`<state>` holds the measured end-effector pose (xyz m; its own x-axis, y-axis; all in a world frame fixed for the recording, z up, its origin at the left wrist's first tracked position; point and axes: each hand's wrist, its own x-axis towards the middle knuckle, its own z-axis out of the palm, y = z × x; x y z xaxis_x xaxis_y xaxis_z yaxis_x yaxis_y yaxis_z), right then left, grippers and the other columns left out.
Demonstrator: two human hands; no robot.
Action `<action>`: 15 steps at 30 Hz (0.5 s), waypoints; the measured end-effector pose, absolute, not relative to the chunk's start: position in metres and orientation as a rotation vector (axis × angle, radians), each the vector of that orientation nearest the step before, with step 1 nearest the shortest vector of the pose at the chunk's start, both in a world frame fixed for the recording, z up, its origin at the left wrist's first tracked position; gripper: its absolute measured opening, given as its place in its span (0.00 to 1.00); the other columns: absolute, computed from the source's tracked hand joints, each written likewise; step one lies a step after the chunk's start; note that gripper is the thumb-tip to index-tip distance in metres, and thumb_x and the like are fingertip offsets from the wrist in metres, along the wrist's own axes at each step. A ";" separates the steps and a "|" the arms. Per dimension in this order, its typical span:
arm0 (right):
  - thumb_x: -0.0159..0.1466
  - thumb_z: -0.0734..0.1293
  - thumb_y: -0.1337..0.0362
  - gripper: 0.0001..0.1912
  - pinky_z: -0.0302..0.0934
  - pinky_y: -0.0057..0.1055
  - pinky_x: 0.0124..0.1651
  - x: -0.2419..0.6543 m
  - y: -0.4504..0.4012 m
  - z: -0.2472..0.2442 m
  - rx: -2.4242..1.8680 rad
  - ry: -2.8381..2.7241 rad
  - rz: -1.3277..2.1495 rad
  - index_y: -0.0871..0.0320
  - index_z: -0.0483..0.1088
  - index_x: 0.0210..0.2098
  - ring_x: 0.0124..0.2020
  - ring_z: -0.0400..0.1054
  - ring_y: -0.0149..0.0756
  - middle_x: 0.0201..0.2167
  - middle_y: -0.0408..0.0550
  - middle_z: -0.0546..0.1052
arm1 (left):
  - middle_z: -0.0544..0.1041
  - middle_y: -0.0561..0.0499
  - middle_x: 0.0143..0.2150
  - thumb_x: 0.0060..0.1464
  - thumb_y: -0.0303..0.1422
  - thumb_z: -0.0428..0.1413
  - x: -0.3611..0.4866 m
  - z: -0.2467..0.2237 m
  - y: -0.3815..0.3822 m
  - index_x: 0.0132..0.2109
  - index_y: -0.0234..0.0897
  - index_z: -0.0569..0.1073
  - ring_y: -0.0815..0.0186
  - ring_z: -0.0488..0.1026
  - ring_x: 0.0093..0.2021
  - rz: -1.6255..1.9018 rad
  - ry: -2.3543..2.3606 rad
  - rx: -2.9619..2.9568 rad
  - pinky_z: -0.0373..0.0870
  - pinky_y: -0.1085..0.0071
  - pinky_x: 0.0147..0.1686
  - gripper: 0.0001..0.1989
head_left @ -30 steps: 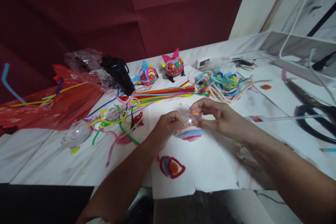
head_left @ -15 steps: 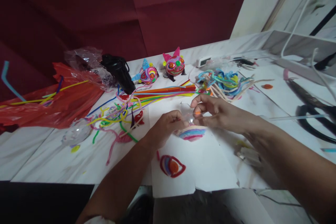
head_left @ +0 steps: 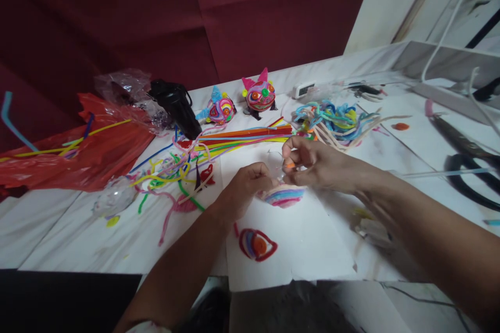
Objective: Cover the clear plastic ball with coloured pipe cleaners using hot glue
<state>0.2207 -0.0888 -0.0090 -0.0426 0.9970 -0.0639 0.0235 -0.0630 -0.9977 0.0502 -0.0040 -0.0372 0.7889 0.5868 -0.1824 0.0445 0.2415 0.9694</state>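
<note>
Both hands meet over a sheet of white paper (head_left: pixel 312 250). Between them is a clear plastic ball with bands of pink, blue and cream pipe cleaner (head_left: pixel 282 197) on its lower part. My left hand (head_left: pixel 247 187) has its fingers curled against the ball's left side. On the other side, my right hand (head_left: pixel 326 164) is closed, thumb and fingertips at the ball's upper edge. A small orange piece (head_left: pixel 289 165) shows by the right fingers; whether they grip it is unclear. Nearer me on the paper lies an eye shape of red, blue and orange pipe cleaner (head_left: pixel 258 245).
Loose pipe cleaners (head_left: pixel 172 174) and a straight bundle (head_left: pixel 242 138) lie beyond my hands. Two finished decorated heads (head_left: pixel 260 94) stand behind. To the right are scissors (head_left: pixel 469 166) and a tangled coil pile (head_left: pixel 336 119); leftward, a red bag (head_left: pixel 113 156) and a clear ball (head_left: pixel 115 195).
My right hand has shifted very slightly to the left at the ball. My left hand stays nearly in place, and the view has moved a little.
</note>
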 end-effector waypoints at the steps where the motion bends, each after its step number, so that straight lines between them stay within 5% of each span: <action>1: 0.46 0.71 0.71 0.21 0.52 0.25 0.25 0.219 -0.089 -0.008 -1.253 -1.216 1.275 0.53 0.58 0.34 0.22 0.59 0.26 0.21 0.33 0.68 | 0.64 0.59 0.17 0.39 0.31 0.62 0.050 -0.038 -0.004 0.23 0.35 0.65 0.75 0.57 0.21 0.408 0.591 1.290 0.51 0.74 0.25 0.11; 15: 0.46 0.72 0.69 0.22 0.55 0.25 0.26 0.219 -0.093 -0.007 -1.303 -1.248 1.226 0.53 0.59 0.36 0.23 0.63 0.26 0.24 0.34 0.69 | 0.62 0.59 0.18 0.40 0.34 0.63 0.048 -0.039 -0.001 0.24 0.36 0.65 0.74 0.56 0.21 0.377 0.572 1.374 0.49 0.73 0.25 0.14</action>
